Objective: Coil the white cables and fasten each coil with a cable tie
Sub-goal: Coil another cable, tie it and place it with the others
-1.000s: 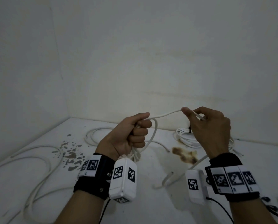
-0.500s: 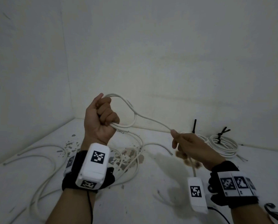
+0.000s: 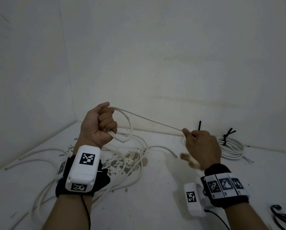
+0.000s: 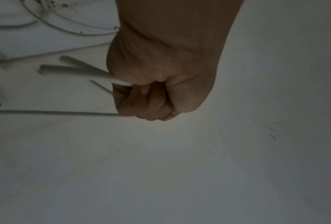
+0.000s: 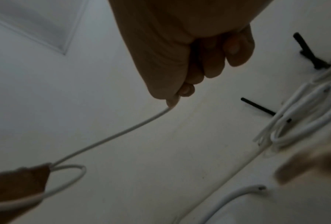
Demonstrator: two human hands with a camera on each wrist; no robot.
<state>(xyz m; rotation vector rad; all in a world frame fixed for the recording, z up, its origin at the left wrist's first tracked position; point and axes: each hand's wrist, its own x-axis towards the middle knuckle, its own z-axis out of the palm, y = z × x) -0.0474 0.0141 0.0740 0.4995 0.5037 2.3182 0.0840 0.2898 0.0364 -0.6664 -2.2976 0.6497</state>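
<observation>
Since half a second earlier, the left hand (image 3: 100,125) had kept its raised fist while the right hand (image 3: 201,147) had drawn farther to the right, so that the white cable (image 3: 149,119) ran straighter between them. That cable was wound in loops through the left hand's clenched fingers (image 4: 141,104), with one loop hanging out on the side toward the right hand and short lengths sticking out below the fist. From the top of the fist a single strand ran down to the right hand, which pinched it between thumb and forefinger, the other fingers curled in.

Below and beyond the left hand, more of the loose cable lay in wide curves on the white table (image 3: 155,205), across a patch of grey flecks, and one cut end (image 3: 175,156) lay just left of the right hand. Beyond the right hand, near the wall, sat a finished coil (image 3: 231,149) of white cable bound with a black cable tie (image 3: 225,138), its tail sticking up. Another black tie tail (image 3: 200,125) stood up just behind the right hand. At the table's near right corner, beside the right wrist, lay some black ties (image 3: 282,216).
</observation>
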